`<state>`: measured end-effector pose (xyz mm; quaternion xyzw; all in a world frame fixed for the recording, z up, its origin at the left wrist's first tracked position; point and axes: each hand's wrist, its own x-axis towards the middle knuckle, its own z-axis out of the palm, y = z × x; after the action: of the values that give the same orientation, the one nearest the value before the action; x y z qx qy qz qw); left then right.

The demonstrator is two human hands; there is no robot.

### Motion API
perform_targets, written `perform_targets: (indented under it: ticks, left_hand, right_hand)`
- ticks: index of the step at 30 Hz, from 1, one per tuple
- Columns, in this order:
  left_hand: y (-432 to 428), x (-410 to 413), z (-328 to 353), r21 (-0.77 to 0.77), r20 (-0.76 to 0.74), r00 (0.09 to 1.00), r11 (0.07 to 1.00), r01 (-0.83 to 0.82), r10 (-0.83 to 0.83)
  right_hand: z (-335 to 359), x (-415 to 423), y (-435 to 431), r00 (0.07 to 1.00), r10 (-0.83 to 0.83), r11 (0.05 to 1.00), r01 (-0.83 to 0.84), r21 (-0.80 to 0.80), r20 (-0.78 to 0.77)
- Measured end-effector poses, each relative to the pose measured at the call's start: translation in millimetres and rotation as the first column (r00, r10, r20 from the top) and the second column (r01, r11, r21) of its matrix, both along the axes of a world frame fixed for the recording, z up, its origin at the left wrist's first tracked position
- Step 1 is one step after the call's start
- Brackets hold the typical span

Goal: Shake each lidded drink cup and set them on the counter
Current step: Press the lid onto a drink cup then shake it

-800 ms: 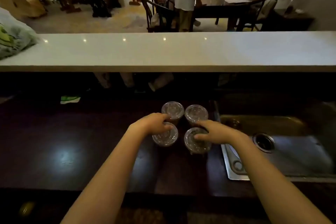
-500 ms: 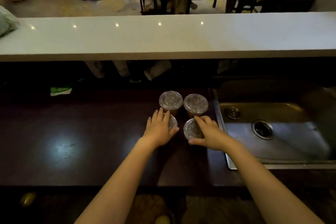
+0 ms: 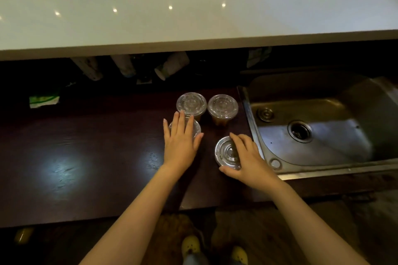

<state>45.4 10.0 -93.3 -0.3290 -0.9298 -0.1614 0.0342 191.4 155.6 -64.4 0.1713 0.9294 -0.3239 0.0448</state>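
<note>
Thin clear plastic: four lidded cups (image 3: pixel 222 107) clustered on the dark surface (image 3: pixel 86 157) beside the sink (image 3: pixel 323 127). My left grip (image 3: pixel 181 142) lies flat and open on one lid, right grip (image 3: pixel 247 157) curls around another (image 3: pixel 226 153). They'll flex, so I'd hold the sidewalls.

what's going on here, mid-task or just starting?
A person stands at a dark counter beside a steel sink, with four lidded drink cups in a square. The left hand lies flat over the near-left cup, fingers spread. The right hand curls around the near-right cup. The two far cups stand untouched. All four look to be on the counter, so likely just starting.
</note>
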Motion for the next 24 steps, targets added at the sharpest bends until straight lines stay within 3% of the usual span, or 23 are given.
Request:
perform_targets:
  ticks: [2,5,11,21,24]
  left_hand:
    - [3.7,19.6,-0.8,0.257,-0.012,1.000,0.966,0.014,-0.011]
    - [17.3,64.2,-2.7,0.514,0.200,0.971,0.858,0.011,-0.132]
    - [45.9,105.2,-21.1,0.598,0.510,0.852,0.762,-0.250,-0.120]
    - [48.6,105.1,-24.4,0.660,0.519,0.841,0.697,-0.280,-0.154]
    - [44.8,97.7,-23.5,0.663,0.602,0.761,0.682,-0.308,-0.241]
  right_hand:
    - [-3.1,12.1,-3.6,1.000,0.000,1.000,0.000,0.000,0.005]
    - [-7.1,18.4,-0.6,0.998,-0.058,0.993,0.055,-0.104,-0.028]
    - [-24.2,7.8,9.9,0.977,-0.080,0.983,0.044,-0.180,-0.198]
    - [-40.2,7.8,12.8,0.941,-0.142,0.950,0.042,-0.310,-0.307]
    - [-39.9,9.5,7.8,0.937,-0.190,0.940,0.088,-0.328,-0.292]
